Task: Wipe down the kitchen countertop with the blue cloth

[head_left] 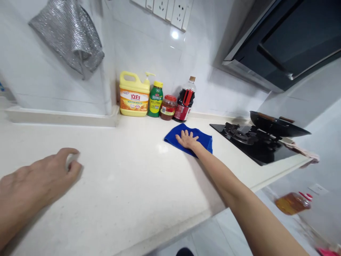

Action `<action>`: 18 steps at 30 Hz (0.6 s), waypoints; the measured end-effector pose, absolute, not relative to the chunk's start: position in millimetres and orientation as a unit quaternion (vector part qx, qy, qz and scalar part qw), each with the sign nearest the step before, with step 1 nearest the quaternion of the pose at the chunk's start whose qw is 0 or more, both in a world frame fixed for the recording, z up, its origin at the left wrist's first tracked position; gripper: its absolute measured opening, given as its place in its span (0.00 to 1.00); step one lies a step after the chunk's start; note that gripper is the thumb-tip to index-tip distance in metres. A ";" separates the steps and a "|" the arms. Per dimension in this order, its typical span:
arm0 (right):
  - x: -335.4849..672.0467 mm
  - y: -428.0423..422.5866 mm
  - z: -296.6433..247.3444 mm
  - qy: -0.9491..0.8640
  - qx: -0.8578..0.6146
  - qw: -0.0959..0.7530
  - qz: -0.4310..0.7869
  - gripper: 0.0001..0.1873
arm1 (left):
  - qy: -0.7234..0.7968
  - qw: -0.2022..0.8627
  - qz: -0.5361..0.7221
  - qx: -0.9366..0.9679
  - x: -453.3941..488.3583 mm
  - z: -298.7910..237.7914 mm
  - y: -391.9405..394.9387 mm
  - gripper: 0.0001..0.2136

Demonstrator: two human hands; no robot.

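Observation:
My right hand (187,139) lies flat with its fingers spread on a blue cloth (204,138), pressing it against the white countertop (128,170). The cloth is spread out, with a corner pointing left and its right part bunched a little. At the left, my left hand (50,174) is over the counter with thumb and forefinger curved apart and nothing between them. Its other fingers are mostly hidden behind the forefinger. Closest behind the cloth stand a dark sauce bottle (183,101) and a red-lidded jar (168,107).
A yellow detergent jug (134,96) and a green bottle (155,99) stand along the wall. To the right is a black gas stove (255,151) with a wok (279,126). A silvery cloth (69,35) hangs at upper left. An oil jug (293,203) sits low at right.

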State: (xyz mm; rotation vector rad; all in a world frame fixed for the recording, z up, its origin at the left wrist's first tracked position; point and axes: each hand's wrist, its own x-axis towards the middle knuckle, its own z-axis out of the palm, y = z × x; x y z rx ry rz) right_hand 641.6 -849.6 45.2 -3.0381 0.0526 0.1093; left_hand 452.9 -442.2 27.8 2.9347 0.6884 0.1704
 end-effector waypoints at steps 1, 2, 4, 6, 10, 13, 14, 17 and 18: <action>642.1 -831.0 45.8 -0.004 -0.998 0.054 0.038 0.41 | 0.234 0.058 0.044 0.970 448.5 36.5 -451.0 0.29; 641.7 -812.7 46.3 -0.027 -0.997 0.057 0.041 0.42 | 0.240 0.054 0.035 0.969 445.3 43.5 -457.7 0.28; 637.7 -778.4 47.4 -0.076 -0.994 0.061 0.043 0.43 | 0.239 0.047 0.021 0.970 442.3 51.6 -464.4 0.28; 629.3 -748.0 48.1 -0.128 -0.989 0.064 0.041 0.43 | 0.232 0.043 0.020 0.971 442.2 54.0 -464.9 0.28; 599.0 -701.4 47.8 -0.215 -0.974 0.069 0.032 0.43 | 0.224 0.033 0.032 0.973 441.8 54.9 -464.6 0.27; 566.1 -679.9 46.2 -0.270 -0.960 0.073 0.028 0.43 | 0.222 0.037 0.045 0.973 438.8 57.7 -468.6 0.26; 554.0 -675.7 45.6 -0.288 -0.954 0.073 0.028 0.44 | 0.218 0.040 0.051 0.974 437.6 58.6 -469.8 0.26; 518.0 -672.7 43.7 -0.329 -0.941 0.070 0.030 0.44 | 0.211 0.049 0.057 0.975 435.1 59.8 -470.5 0.28; 506.7 -674.8 43.2 -0.337 -0.938 0.071 0.029 0.44 | 0.211 0.052 0.057 0.974 434.9 59.5 -469.6 0.29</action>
